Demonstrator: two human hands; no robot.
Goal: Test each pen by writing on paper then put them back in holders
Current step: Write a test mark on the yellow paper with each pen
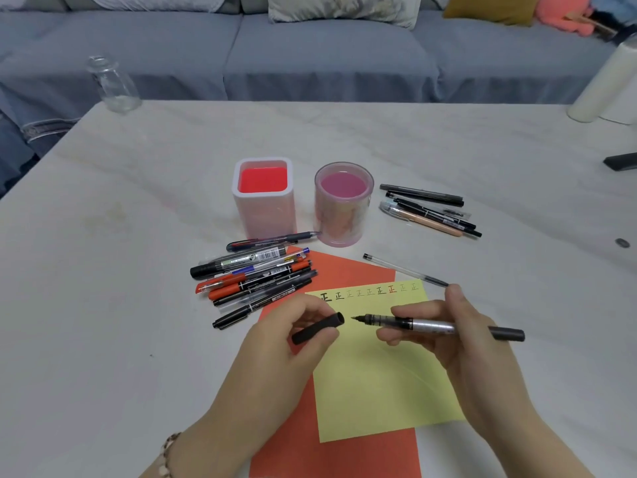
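Observation:
My right hand (444, 336) grips an uncapped black and silver pen (434, 326), its tip pointing left just above the yellow paper (382, 384). My left hand (286, 336) pinches the pen's black cap (319, 328), a short gap from the tip. A row of written marks runs along the yellow paper's top edge. The yellow sheet lies on an orange sheet (344, 457). Behind stand a square white holder (264, 196) and a round pink holder (344, 203), both with no pens inside.
A pile of several pens and markers (255, 277) lies left of the paper. Another group of pens (429, 210) lies right of the round holder, and a single clear pen (405, 270) lies above the paper. A glass bottle (113, 84) stands at the table's far left corner.

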